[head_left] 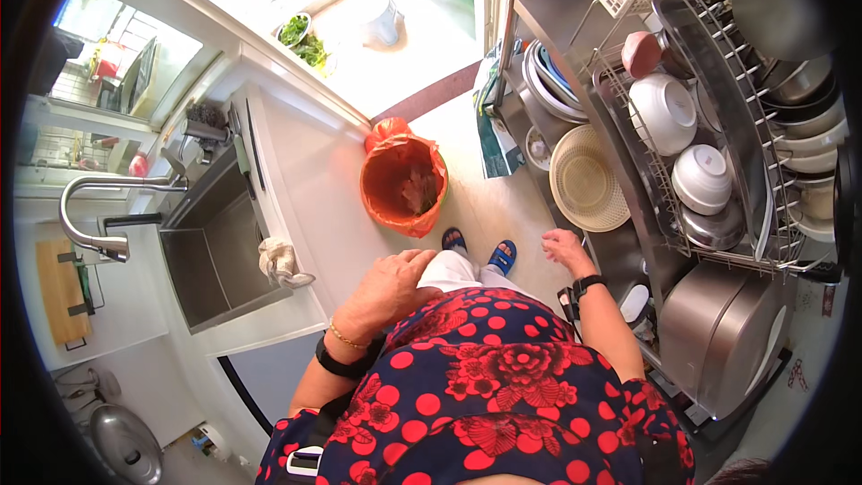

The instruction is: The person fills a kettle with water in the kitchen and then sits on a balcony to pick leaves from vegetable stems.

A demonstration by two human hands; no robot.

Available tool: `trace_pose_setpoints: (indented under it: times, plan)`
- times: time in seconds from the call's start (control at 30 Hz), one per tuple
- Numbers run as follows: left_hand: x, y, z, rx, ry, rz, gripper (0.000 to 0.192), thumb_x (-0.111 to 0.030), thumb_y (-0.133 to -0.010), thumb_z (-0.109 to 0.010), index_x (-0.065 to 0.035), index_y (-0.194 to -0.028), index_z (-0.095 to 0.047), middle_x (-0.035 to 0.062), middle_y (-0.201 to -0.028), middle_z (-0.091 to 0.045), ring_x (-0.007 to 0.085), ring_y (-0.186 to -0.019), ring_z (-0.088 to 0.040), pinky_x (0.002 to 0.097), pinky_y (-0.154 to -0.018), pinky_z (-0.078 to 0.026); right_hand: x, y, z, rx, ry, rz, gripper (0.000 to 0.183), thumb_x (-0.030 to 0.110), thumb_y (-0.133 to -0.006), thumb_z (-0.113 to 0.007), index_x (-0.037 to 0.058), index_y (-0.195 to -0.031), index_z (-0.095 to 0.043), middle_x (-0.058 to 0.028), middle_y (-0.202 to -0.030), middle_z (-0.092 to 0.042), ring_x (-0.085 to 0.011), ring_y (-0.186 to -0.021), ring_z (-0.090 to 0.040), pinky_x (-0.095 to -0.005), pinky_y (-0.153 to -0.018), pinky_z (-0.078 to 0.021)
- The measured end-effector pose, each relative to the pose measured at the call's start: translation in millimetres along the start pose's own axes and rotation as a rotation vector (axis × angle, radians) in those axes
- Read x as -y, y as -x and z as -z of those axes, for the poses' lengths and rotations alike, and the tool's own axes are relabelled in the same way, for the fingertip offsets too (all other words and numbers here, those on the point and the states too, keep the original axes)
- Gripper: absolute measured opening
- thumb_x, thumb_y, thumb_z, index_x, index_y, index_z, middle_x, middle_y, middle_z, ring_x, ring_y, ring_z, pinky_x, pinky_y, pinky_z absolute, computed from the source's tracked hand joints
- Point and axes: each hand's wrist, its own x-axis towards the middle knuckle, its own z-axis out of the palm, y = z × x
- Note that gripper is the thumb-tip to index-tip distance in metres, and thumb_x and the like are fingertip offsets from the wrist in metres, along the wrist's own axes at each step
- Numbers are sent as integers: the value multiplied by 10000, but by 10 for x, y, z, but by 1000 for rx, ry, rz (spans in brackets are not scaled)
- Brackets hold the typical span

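Observation:
My left hand (396, 283) is at the front of my white trousers (451, 273), back upward, thumb apart from the fingers, nothing visible in it. Off to my right, my right hand (567, 250) hangs empty with loosely bent fingers. Nearest to it is a cream plastic colander (589, 178) on a steel shelf unit. On the floor ahead stands a waste bin lined with an orange plastic bag (404, 185); some crumpled, translucent refuse lies inside. A beige cloth (281, 263) drapes over the sink's front edge, left of my left hand.
A steel sink (225, 263) with a pull-down faucet (101, 215) is on the left. The right-hand rack holds white bowls (663, 114) and pans above a steel bread box (720, 330). A raised doorway threshold (431, 93) crosses the floor ahead; leafy greens (294, 30) sit beyond.

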Motion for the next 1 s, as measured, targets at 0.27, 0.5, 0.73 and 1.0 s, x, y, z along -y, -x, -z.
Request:
trace_pose_setpoints:
  times: [0.27,0.5,0.73,1.0]
  plan:
    - [154,-84,369,-60,88,90,555,-246,-787,-688,-14,-1247,-481,198,-1181,-561,365,-1090,-527,407,-907,-439,796,-399,-98,167,106,-37,368,209,-803,-604,20,-1119,-596,-69,-875,-655,-139,-689,-614,-271,-603,-485]
    - [414,-444,533,-105,106,59,564,-236,-759,-706,-29,-1238,-491,205,-1132,-585,369,-1033,-560,409,-872,-457,892,-759,-17,128,23,118,382,219,-797,-597,-7,-1104,-605,-101,-838,-664,-167,-638,-630,-304,-608,-510]
    - [267,-1051,807,72,20,57,556,-292,-786,-675,-31,-1238,-482,192,-1168,-574,362,-1024,-570,421,-842,-473,517,-797,66,336,73,-224,384,169,-778,-616,31,-1136,-589,-60,-815,-642,-141,-635,-608,-266,-553,-482]
    - [50,-1647,882,-36,-33,-170,408,-326,-769,-677,-1,-977,-543,163,-933,-621,346,-886,-614,447,-743,-474,786,-814,234,360,58,-186,428,232,-764,-631,29,-1140,-602,-74,-862,-651,-144,-669,-609,-276,-577,-477]
